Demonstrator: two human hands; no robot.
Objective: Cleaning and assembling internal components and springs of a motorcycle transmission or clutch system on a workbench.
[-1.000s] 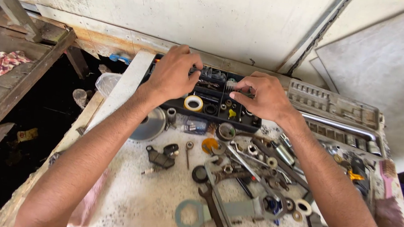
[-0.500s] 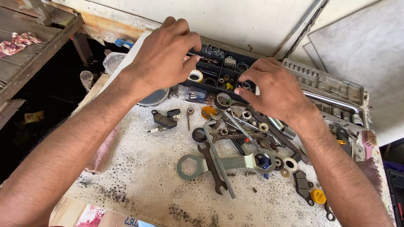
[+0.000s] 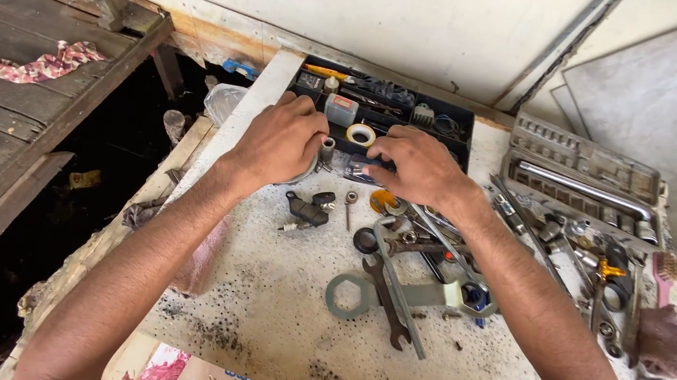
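Both my hands sit at the front edge of a black tool tray (image 3: 446, 126) on a speckled white bench (image 3: 276, 309). My left hand (image 3: 281, 142) is curled, knuckles up, over a round metal dish (image 3: 303, 175), beside an upright grey socket (image 3: 327, 149); its palm and thumb are hidden. My right hand (image 3: 418, 166) reaches left, fingertips pinching a small clear packet (image 3: 355, 172). A roll of tape (image 3: 360, 134) lies in the tray just beyond the fingers.
Loose spanners (image 3: 387, 300), a ring tool (image 3: 347, 294), washers and bits litter the bench right of centre. A grey socket-set case (image 3: 583, 174) and wire brushes (image 3: 662, 337) stand at the right. Left of the bench is a dark gap, then wooden planks (image 3: 2, 121) with a rag (image 3: 29, 65).
Both hands have drawn back from inside the black tray to its front edge. The view has shifted back, showing more of the bench's near side.
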